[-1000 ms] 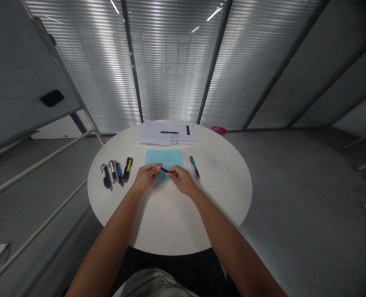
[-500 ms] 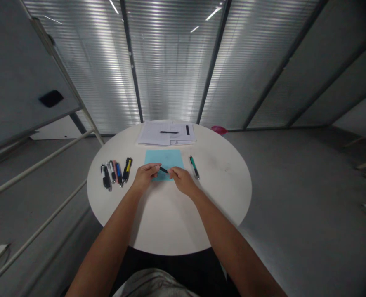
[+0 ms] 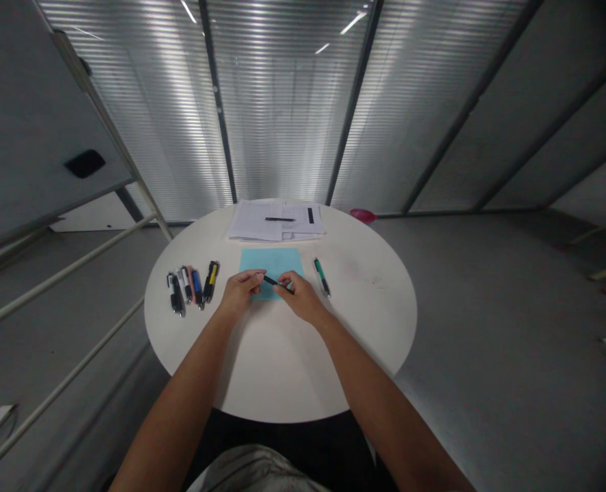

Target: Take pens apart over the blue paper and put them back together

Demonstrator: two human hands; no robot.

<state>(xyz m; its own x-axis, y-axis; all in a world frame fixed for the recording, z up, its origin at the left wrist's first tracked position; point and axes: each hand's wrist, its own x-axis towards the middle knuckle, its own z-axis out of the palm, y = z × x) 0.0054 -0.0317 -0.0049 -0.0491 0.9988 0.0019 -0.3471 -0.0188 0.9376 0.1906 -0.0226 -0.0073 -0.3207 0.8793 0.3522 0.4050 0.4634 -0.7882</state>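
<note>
Between my two hands is a dark pen (image 3: 270,280), held slanting above a light blue sheet (image 3: 294,257) on the round white table (image 3: 282,369). My left hand (image 3: 240,288) pinches its upper left end. Thumb and fingers of my right hand (image 3: 298,295) close around its lower right part, and the pen's tip end shows past the thumb. Right of the sheet lies a green and black pen (image 3: 322,277). Part of the blue sheet is covered by my hands.
Several pens (image 3: 186,285) lie in a group at the left, beside a yellow and black pen (image 3: 211,281). Toward the back edge rest white papers (image 3: 255,227) with a dark pen (image 3: 281,219) on them. A whiteboard frame (image 3: 102,260) stands left of the table.
The fingers of my right hand have shifted and opened a little around the pen, so more of its lower right end shows. My left hand stays in place.
</note>
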